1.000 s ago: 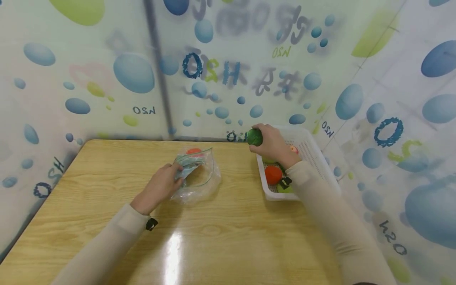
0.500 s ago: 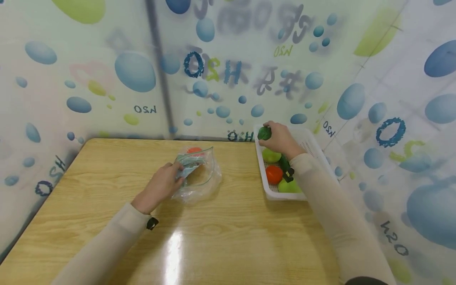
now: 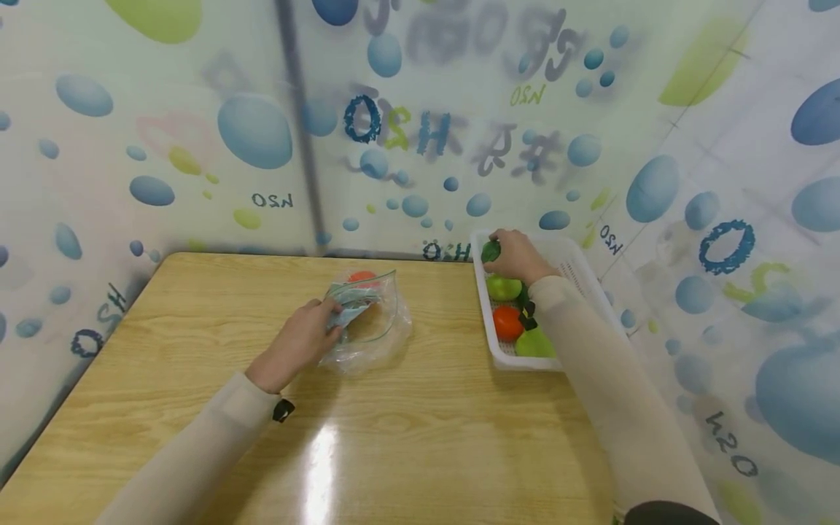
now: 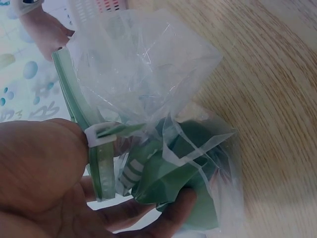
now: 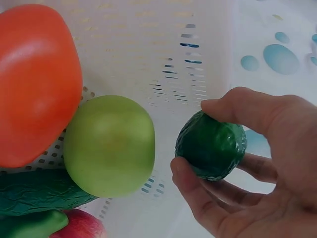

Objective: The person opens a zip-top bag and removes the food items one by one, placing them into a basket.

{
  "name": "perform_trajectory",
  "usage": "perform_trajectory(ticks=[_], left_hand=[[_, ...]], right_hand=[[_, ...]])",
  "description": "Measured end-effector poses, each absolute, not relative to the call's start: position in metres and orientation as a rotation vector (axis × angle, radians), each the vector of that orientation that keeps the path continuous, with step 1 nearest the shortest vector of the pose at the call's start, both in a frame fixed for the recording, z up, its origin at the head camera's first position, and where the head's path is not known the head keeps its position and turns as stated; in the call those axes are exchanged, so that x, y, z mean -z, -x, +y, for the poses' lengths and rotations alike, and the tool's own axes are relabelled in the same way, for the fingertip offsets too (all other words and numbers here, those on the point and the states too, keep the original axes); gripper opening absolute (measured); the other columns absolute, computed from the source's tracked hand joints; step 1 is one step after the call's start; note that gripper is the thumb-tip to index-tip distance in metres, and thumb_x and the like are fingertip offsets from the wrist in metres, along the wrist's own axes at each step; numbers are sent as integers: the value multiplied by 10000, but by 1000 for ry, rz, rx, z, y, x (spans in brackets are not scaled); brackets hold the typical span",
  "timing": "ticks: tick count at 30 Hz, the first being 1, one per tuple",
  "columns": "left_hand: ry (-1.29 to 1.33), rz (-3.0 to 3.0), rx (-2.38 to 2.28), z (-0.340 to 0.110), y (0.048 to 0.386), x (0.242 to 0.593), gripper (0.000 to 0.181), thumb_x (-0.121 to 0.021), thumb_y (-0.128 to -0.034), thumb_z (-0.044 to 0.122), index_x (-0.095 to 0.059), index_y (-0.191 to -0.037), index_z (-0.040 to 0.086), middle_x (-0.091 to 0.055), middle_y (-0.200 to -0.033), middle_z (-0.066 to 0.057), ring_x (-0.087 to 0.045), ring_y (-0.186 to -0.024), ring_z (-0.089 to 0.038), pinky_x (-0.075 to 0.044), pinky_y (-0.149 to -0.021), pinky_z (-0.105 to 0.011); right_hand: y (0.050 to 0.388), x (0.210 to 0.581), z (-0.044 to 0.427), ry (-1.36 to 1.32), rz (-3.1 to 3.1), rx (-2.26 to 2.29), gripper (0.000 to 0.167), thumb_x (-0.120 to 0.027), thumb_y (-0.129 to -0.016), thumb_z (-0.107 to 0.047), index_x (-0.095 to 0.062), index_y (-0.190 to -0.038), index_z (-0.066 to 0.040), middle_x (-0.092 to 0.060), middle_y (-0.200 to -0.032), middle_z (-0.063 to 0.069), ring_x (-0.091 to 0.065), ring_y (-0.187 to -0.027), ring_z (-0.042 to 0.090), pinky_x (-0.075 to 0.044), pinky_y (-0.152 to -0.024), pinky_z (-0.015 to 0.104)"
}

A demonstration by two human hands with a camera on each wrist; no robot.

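My left hand (image 3: 298, 339) grips the zip edge of a clear zip bag (image 3: 390, 332) on the table. Through its plastic shows a red-orange thing (image 3: 362, 277); the left wrist view shows folded green material (image 4: 166, 173) by the fingertips. With thumb and fingers, my right hand (image 3: 518, 257) holds a round, dark green, wrinkled vegetable (image 5: 210, 145) at the far left corner of a white basket (image 3: 500, 359). Whether it is longer than its visible round end, I cannot tell. A light green apple-like fruit (image 5: 110, 146) lies beside it, apart from the fingers.
The basket also holds a red tomato (image 3: 507, 323), a light green fruit (image 3: 534, 343), a cucumber (image 5: 42, 191), a green pepper-like thing (image 5: 32, 225) and a reddish fruit (image 5: 81, 225). A patterned wall (image 3: 420, 197) rises right behind the wooden table (image 3: 394, 445).
My right hand has carried the dark green vegetable rightward from outside the basket's left edge to inside its far left corner, now lower. My left hand stays on the bag.
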State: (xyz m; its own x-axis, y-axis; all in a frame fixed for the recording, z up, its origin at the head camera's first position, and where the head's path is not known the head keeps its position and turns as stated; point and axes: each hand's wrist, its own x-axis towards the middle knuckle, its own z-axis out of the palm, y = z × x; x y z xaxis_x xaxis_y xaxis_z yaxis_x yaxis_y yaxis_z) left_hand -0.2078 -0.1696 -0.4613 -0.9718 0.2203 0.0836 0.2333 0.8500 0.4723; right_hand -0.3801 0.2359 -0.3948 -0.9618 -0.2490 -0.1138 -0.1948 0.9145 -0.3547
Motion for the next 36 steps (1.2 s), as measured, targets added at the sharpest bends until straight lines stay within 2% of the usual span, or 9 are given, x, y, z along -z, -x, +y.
perform_trajectory(ticks=[9, 25, 28, 33, 36], left_hand=[[390, -2979, 773, -168, 208, 462, 362, -805, -1073, 82, -706, -1367, -105, -761, -1190, -317, -668, -880, -286, -613, -760, -467], [361, -2955, 820, -169, 209, 460, 355, -807, -1060, 54, -720, -1373, -87, -777, -1136, -277, -613, -808, -247, -530, -686, -381], [341, -2946, 841, -170, 209, 458, 355, -791, -1062, 44, -721, -1385, -85, -784, -1147, -287, -617, -800, -248, -518, -671, -370], [343, -2923, 869, -171, 209, 454, 340, -764, -1074, 21, -715, -1393, -85, -785, -1165, -307, -675, -861, -276, -578, -704, -400], [359, -2908, 877, -171, 209, 452, 333, -748, -1077, 5, -710, -1397, -81, -784, -1156, -308, -688, -866, -283, -588, -697, -403]], right_hand=[[380, 402, 233, 317, 2885, 482, 721, -801, -1066, -104, -495, -1692, 80, -553, -1726, 321, -571, -1555, 482, -462, -1362, 612], [376, 401, 233, 296, 2904, 528, 680, -763, -1080, -92, -515, -1698, 48, -520, -1760, 301, -487, -1646, 486, -408, -1400, 615], [372, 398, 231, 344, 2956, 557, 643, -738, -1096, -109, -536, -1685, 48, -543, -1711, 331, -542, -1551, 492, -483, -1336, 616], [358, 386, 223, 476, 3060, 638, 567, -702, -1106, -99, -587, -1639, 55, -597, -1602, 366, -619, -1275, 460, -577, -1124, 600], [344, 376, 212, 558, 3105, 698, 509, -696, -1112, -94, -633, -1598, 43, -628, -1559, 348, -672, -1266, 464, -612, -1120, 588]])
